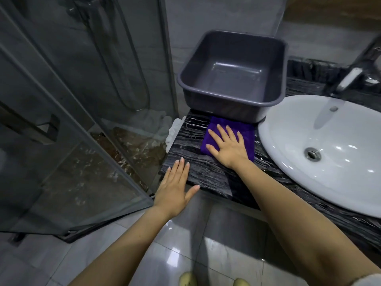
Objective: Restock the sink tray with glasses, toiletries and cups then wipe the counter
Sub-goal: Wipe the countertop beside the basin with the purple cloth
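Because the cloth [227,139] at centre frame looked soft and limp, the right hand [226,145] pressed it flat-fingered; left hand [175,186] lay open, empty.

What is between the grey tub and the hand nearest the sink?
A purple cloth, seen in the head view: the right hand lies flat on it, and its far edge reaches the base of the grey tub.

On my left stands a clear glass shower screen [72,141], a grey looped shower hose [123,79] behind it. A crumpled white towel [175,129] lies near. Pale yellow slippers [187,280] rest on glossy grey floor tiles [185,234].
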The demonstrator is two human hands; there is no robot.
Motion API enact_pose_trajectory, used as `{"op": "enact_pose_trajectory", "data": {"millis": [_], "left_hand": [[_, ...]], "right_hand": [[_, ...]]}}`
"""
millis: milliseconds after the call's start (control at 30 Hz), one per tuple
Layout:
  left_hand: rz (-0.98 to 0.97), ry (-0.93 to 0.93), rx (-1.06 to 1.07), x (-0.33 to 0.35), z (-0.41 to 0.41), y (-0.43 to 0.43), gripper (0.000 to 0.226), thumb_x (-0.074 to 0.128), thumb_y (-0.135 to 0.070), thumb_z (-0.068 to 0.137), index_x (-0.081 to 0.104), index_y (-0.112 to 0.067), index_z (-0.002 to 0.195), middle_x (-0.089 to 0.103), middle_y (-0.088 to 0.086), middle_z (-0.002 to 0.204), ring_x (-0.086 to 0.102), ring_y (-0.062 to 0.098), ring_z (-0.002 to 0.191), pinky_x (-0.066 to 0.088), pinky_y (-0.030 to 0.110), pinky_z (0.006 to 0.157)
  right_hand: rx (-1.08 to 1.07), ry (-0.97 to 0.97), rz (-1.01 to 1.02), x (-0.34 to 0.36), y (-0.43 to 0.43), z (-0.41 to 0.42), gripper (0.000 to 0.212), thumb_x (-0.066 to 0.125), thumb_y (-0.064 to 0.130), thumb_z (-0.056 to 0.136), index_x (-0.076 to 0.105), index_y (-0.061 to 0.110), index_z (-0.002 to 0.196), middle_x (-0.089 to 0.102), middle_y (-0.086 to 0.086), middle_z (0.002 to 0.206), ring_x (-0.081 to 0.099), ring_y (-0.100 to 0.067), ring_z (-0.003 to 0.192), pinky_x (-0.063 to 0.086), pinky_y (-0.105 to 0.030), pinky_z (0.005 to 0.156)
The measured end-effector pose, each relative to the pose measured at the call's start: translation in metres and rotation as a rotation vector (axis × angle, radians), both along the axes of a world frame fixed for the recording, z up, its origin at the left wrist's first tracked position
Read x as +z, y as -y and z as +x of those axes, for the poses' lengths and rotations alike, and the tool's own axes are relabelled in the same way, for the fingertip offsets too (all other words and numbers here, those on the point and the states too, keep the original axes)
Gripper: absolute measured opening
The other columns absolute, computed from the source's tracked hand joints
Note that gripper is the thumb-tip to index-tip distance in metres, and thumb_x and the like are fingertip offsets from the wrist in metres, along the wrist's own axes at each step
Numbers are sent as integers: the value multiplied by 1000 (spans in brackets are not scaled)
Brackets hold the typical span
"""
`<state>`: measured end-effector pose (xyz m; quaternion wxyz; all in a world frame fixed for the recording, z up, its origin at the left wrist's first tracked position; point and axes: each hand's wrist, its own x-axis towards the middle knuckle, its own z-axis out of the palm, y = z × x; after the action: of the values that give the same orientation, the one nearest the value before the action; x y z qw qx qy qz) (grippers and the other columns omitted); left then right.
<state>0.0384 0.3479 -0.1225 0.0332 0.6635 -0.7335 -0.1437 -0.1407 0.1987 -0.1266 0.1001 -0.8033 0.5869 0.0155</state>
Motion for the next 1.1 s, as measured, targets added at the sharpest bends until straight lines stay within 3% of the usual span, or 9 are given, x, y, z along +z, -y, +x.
{"op": "enact_pose_trajectory", "data": {"millis": [333, 567, 700, 833, 1100], "left_hand": [[-35, -48, -191, -1, -70, 9, 72, 21, -56, 94, -7, -20, 148, -26, -10, 147, -27, 7, 137, -18, 26, 114], [-44, -4, -210, -8, -73, 9, 73, 23, -57, 93, -7, -19, 148, -23, -6, 151, -27, 12, 138, -16, 29, 116], [-55, -10, -223, -10, -72, 9, 74, 24, -57, 92, -5, -19, 149, -19, -5, 154, -25, 11, 139, -15, 29, 117], [-41, -12, -234, -10, -70, 9, 74, 23, -57, 93, -7, -19, 148, -16, -2, 157, -25, 11, 140, -14, 30, 118], [4, 27, -251, -6, -71, 10, 96, -10, -71, 70, -8, -16, 149, -15, 1, 158, -23, 14, 142, -12, 33, 119]], "right_hand": [[-41, 71, -35, 7, -28, -63, 57, 31, 48, 97, 22, 27, 149, 18, 1, 159, 16, -20, 147, 14, -37, 120], [17, 109, -76, 11, -57, -82, 49, 36, 35, 99, 32, 24, 146, 27, 0, 157, 26, -21, 143, 21, -33, 116], [-54, 236, -102, 17, -71, -87, 41, 45, 22, 97, 48, 22, 137, 44, 1, 148, 41, -24, 132, 30, -33, 109], [-77, 283, -90, 20, -89, -97, 39, 48, 19, 96, 53, 22, 134, 48, 1, 145, 44, -25, 128, 34, -35, 108], [-108, 392, -83, 26, -113, -110, 36, 53, 11, 93, 60, 17, 128, 55, -4, 138, 49, -25, 125, 37, -35, 107]]}}
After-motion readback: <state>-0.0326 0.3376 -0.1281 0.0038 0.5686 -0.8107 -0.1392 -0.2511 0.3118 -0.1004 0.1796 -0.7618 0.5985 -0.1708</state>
